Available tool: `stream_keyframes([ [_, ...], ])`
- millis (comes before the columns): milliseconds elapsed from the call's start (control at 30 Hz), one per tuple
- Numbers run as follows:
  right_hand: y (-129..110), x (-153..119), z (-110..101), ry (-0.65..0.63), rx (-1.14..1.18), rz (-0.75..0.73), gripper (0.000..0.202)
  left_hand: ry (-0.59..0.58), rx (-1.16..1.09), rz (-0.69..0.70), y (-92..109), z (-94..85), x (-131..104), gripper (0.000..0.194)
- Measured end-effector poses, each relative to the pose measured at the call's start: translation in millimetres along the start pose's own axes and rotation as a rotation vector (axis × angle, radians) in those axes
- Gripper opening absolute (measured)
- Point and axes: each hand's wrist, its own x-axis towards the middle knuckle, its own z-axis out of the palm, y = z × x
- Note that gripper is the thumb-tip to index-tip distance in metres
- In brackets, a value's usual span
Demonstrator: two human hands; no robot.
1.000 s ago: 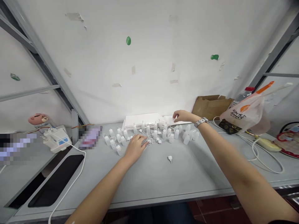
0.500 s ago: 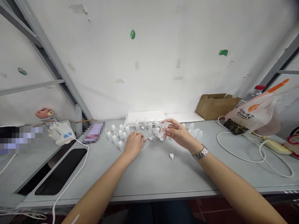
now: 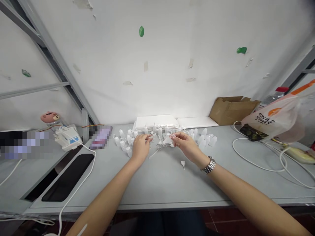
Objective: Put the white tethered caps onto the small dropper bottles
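Observation:
Small white translucent bottles (image 3: 123,145) stand in a group at the left, some with thin nozzle tips. More bottles (image 3: 213,141), without visible tips, are at the right. My left hand (image 3: 142,148) is beside the left group, its fingertips pinched over small white parts; what it holds is too small to make out. In my right hand (image 3: 183,143), thumb and fingers are closed on a translucent bottle (image 3: 167,140). A white ring with a strap (image 3: 155,152) lies between the hands. One nozzle cap (image 3: 183,164) lies alone nearer the front.
White sheets (image 3: 157,121) and a cardboard box (image 3: 232,111) are along the wall. A plastic bag (image 3: 275,121) and looped white cable (image 3: 248,163) lie right. A phone (image 3: 100,137), an adapter (image 3: 70,139) and a black pad (image 3: 69,178) are left.
My left hand has drawn its fingers together and lifted slightly. The bottle in my right hand has tilted and sits lower. The view has shifted slightly.

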Motion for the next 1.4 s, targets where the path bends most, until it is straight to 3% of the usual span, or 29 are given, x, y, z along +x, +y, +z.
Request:
stream_keyframes([
  [167,-2.6,-2.2,2.4,0.033,0.022,0.025,0.026,-0.024,-0.044,-0.027,-2.0,3.2,0.1,0.02],
  [400,-2.4,-5.2,5.1,0.006,-0.004,0.005,0.03,-0.086,-0.477,-0.261,5.3,-1.6,2.7,0.017],
  [467,-3.4,-6.6,6.5,0.021,-0.042,0.007,0.032,-0.049,-0.42,-0.226,5.5,-3.5,2.1,0.02],
  [567,-6.6,-9.6,9.4,0.04,-0.107,0.003,0.031,0.033,-0.109,-0.027,4.2,-4.2,-0.5,0.024],
  [700,-10.8,-12.9,13.1,0.063,-0.159,-0.01,0.028,-0.02,0.089,0.087,2.6,-3.2,-3.2,0.023],
  [867,-8.7,-13.0,14.3,0.075,-0.17,-0.023,0.028,0.028,-0.113,0.014,5.6,-5.3,-4.1,0.017],
  [967,-4.2,-11.5,13.5,0.062,-0.144,-0.027,0.031,0.041,-0.307,0.058,13.3,-8.3,-7.7,0.016],
  [1133,-1.7,-11.0,12.6,0.049,-0.119,-0.058,0.031,-0.101,-0.617,0.108,29.0,-12.3,-18.0,0.017],
  [1233,-4.3,-12.8,13.7,0.058,-0.103,-0.069,0.031,-0.167,-0.662,0.105,33.3,-13.2,-21.9,0.016],
  [1400,-5.1,-14.3,14.0,0.062,-0.102,-0.098,0.029,-0.17,-0.708,0.087,32.9,-13.2,-21.6,0.018],
])
